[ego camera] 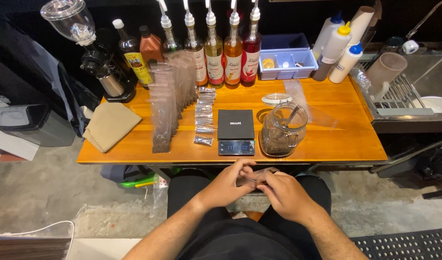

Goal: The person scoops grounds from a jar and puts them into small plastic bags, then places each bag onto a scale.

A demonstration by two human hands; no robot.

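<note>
A small clear bag (256, 178) is pinched between the fingers of the left hand (229, 182) and right hand (284, 192), near the scale (236, 132); sealing seems underway. Next, steady pressing along its edge is called for.

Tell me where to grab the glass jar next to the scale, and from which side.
Take the glass jar by its body, low on the wall, coming from the front edge of the table. Its mouth is open with a spoon handle sticking out, so a top grip looks awkward. The scale crowds its left side.
</note>
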